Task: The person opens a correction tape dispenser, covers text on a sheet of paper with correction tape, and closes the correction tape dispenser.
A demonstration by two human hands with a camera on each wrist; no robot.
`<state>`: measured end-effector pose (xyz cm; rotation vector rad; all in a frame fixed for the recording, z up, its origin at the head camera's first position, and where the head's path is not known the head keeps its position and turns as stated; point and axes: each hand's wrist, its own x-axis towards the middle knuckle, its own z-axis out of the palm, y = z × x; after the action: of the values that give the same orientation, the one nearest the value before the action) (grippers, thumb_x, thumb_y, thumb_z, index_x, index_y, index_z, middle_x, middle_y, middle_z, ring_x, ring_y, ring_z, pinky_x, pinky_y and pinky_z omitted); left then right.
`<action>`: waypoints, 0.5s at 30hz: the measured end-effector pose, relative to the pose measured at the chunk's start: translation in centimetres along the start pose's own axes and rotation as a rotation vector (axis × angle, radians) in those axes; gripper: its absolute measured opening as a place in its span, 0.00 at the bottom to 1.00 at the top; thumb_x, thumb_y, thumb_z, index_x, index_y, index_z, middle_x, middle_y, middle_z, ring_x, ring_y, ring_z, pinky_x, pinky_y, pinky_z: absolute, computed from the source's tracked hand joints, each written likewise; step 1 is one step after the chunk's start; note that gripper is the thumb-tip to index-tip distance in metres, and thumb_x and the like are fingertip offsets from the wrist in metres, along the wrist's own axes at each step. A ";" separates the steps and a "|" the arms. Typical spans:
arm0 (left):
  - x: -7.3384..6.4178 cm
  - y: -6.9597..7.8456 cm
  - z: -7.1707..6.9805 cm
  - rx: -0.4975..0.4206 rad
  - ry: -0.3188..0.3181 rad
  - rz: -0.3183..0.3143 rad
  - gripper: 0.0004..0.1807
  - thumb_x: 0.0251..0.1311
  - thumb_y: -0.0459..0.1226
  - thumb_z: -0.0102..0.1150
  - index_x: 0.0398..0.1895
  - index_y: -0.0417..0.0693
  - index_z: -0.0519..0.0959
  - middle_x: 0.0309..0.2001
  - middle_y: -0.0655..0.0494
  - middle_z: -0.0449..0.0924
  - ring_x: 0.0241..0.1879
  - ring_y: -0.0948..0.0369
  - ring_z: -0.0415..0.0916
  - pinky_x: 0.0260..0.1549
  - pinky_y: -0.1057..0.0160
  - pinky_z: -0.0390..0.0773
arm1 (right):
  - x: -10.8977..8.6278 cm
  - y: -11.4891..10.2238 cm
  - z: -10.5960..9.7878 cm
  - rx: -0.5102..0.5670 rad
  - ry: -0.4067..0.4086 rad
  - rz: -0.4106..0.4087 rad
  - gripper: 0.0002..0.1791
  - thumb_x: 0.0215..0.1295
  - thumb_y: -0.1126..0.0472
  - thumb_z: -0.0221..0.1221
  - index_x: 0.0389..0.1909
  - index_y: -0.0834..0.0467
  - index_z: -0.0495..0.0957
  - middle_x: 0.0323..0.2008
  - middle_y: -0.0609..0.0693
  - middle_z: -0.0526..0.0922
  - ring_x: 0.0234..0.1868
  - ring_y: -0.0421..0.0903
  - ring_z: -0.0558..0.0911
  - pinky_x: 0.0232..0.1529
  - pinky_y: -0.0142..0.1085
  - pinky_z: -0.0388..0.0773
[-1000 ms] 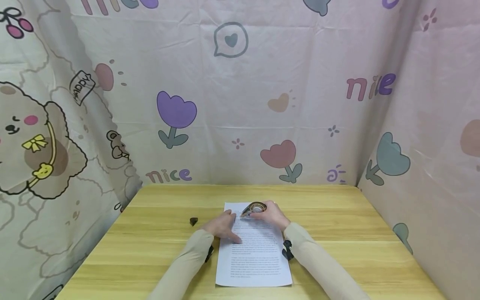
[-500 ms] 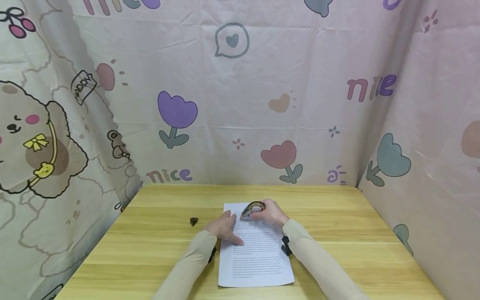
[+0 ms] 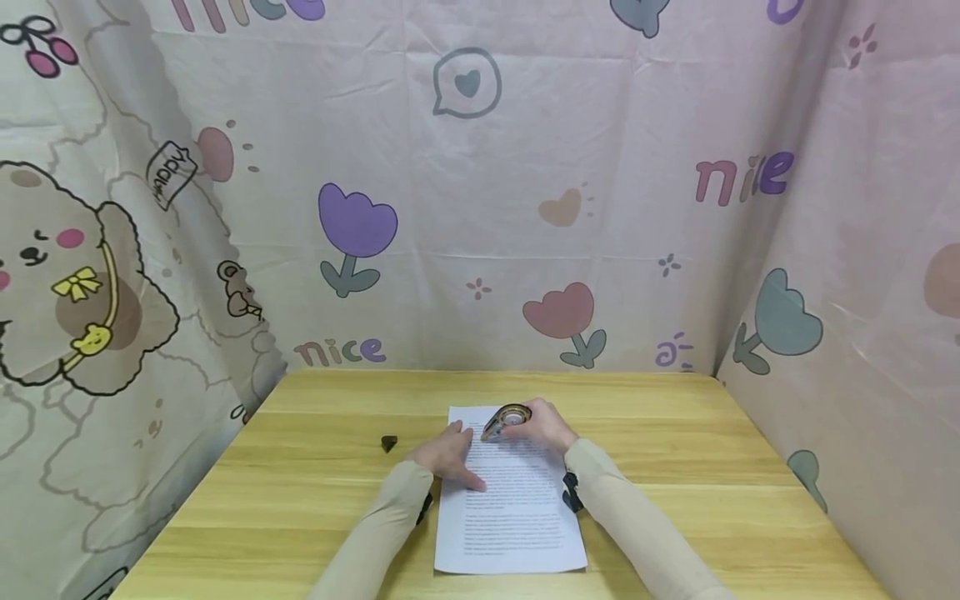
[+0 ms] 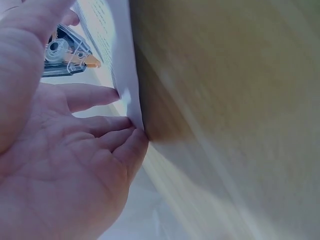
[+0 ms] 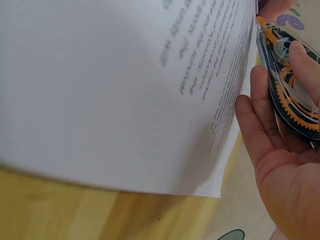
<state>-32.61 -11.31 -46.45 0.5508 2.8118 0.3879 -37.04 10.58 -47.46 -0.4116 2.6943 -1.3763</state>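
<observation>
A printed sheet of paper [image 3: 517, 521] lies on the wooden table. My right hand [image 3: 547, 427] grips a correction tape dispenser [image 3: 507, 419] near the sheet's top, its tip pointing down and left at the upper lines of text. Through its clear case the right wrist view shows orange gears, with the orange tip [image 5: 260, 21] right at the page. My left hand [image 3: 444, 457] rests with fingers spread over the paper's left edge. In the left wrist view its fingertips [image 4: 135, 142] touch the sheet's margin, and the dispenser [image 4: 62, 54] shows beyond the fingers.
A small dark pointed cap-like piece [image 3: 388, 443] lies on the table [image 3: 315, 492] left of the paper. A patterned cloth [image 3: 465, 183] hangs behind the table and along both sides. Black wrist straps show below both hands.
The paper shifted slightly right and then a little back. The dispenser's tip has moved slightly down the page, with my right hand still gripping it. My left hand stays on the sheet.
</observation>
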 end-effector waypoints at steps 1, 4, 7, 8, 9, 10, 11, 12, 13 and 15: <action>0.0 0.0 0.0 0.001 -0.001 0.003 0.61 0.41 0.59 0.75 0.72 0.32 0.59 0.74 0.31 0.52 0.75 0.41 0.51 0.72 0.46 0.58 | 0.0 0.0 0.0 0.001 -0.003 0.005 0.15 0.51 0.56 0.74 0.37 0.58 0.85 0.32 0.48 0.87 0.31 0.42 0.82 0.39 0.36 0.79; 0.1 0.0 0.1 0.000 -0.006 0.001 0.61 0.41 0.59 0.75 0.72 0.33 0.59 0.74 0.31 0.51 0.75 0.42 0.51 0.72 0.45 0.57 | 0.0 0.0 0.0 -0.004 -0.010 0.014 0.16 0.50 0.56 0.74 0.38 0.58 0.85 0.32 0.48 0.87 0.32 0.42 0.82 0.40 0.37 0.80; 0.2 0.1 0.0 0.010 -0.008 -0.007 0.61 0.41 0.60 0.75 0.72 0.34 0.59 0.74 0.32 0.51 0.75 0.42 0.51 0.72 0.45 0.58 | 0.0 -0.2 0.0 -0.021 -0.007 0.002 0.16 0.50 0.56 0.74 0.38 0.59 0.85 0.32 0.48 0.87 0.32 0.41 0.82 0.41 0.37 0.80; 0.2 0.1 0.0 0.012 -0.011 -0.010 0.61 0.41 0.60 0.75 0.73 0.34 0.59 0.74 0.32 0.51 0.75 0.42 0.50 0.72 0.46 0.58 | 0.0 -0.2 -0.1 -0.024 -0.006 0.000 0.16 0.50 0.56 0.75 0.38 0.59 0.85 0.32 0.48 0.87 0.32 0.41 0.82 0.42 0.37 0.80; 0.2 0.1 0.0 0.015 -0.013 -0.014 0.61 0.41 0.60 0.75 0.73 0.34 0.59 0.75 0.33 0.51 0.75 0.42 0.50 0.72 0.46 0.58 | 0.0 -0.2 -0.1 -0.026 -0.006 -0.002 0.16 0.50 0.56 0.75 0.37 0.59 0.85 0.32 0.49 0.87 0.32 0.41 0.82 0.42 0.37 0.80; 0.2 0.1 -0.1 0.016 -0.015 -0.017 0.61 0.41 0.60 0.75 0.73 0.34 0.59 0.75 0.33 0.51 0.75 0.43 0.50 0.73 0.46 0.58 | 0.0 -0.3 -0.1 -0.026 -0.008 0.001 0.16 0.50 0.56 0.75 0.37 0.59 0.85 0.32 0.48 0.88 0.32 0.41 0.82 0.42 0.37 0.80; 0.2 0.1 -0.1 0.019 -0.018 -0.020 0.61 0.42 0.60 0.75 0.73 0.34 0.58 0.75 0.33 0.51 0.75 0.43 0.50 0.73 0.46 0.57 | 0.1 -0.2 -0.1 -0.026 -0.009 0.000 0.15 0.50 0.57 0.74 0.38 0.59 0.85 0.32 0.48 0.88 0.32 0.41 0.82 0.42 0.37 0.80; 0.2 0.1 -0.1 0.023 -0.020 -0.021 0.61 0.41 0.60 0.75 0.73 0.34 0.58 0.75 0.33 0.51 0.75 0.43 0.50 0.73 0.46 0.57 | 0.1 -0.2 -0.1 -0.023 -0.011 0.004 0.16 0.50 0.57 0.74 0.38 0.59 0.85 0.32 0.48 0.88 0.32 0.41 0.82 0.43 0.37 0.80; 0.2 0.1 -0.1 0.024 -0.022 -0.023 0.61 0.42 0.60 0.75 0.73 0.35 0.58 0.75 0.34 0.51 0.75 0.43 0.50 0.73 0.47 0.57 | 0.1 -0.2 -0.1 -0.021 -0.012 0.004 0.16 0.50 0.57 0.74 0.38 0.59 0.85 0.32 0.48 0.88 0.32 0.41 0.82 0.43 0.37 0.80; 0.2 0.1 -0.1 0.030 -0.022 -0.024 0.62 0.41 0.60 0.75 0.73 0.35 0.58 0.75 0.34 0.52 0.75 0.43 0.50 0.73 0.47 0.57 | 0.2 -0.2 -0.1 -0.018 -0.016 0.006 0.16 0.51 0.57 0.74 0.39 0.59 0.84 0.33 0.48 0.88 0.33 0.41 0.82 0.43 0.38 0.80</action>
<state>-32.83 -11.15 -46.32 0.5241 2.8049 0.3335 -37.19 10.46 -47.24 -0.4141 2.6951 -1.3420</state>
